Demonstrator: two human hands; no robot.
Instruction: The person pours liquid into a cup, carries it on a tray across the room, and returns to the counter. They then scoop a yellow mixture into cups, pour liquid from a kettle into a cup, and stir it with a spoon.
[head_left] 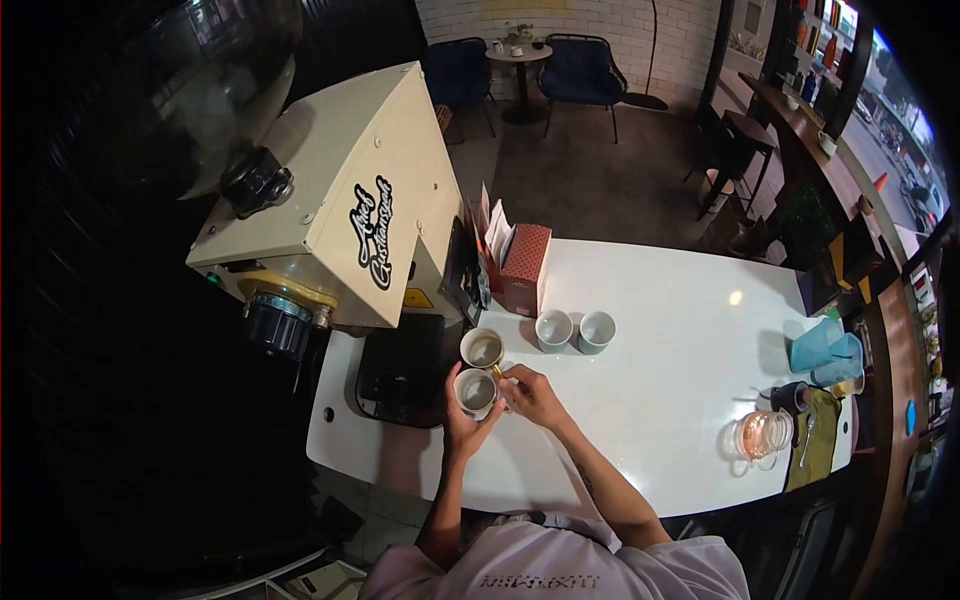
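Observation:
Two cups stand close together near the table's left end, a far cup (482,347) and a near cup (475,390). Both look greyish inside, and what they contain is hard to make out. My left hand (468,428) curls around the near cup, thumb and fingers on opposite sides. On the right of the cups, my right hand (533,394) is closed, its fingertips at a small gold-coloured handle (497,370) that seems to belong to the far cup. Beyond my right hand, two white cups (554,330) (597,331) stand upright side by side.
A cream grinder (350,200) rises at the left, beside a black tray (402,372). A red patterned box (526,268) stands behind the cups. At the white table's (660,400) right end are a glass jug (763,436), blue cups (818,345), a dark cup (790,397) and a green cloth (815,440).

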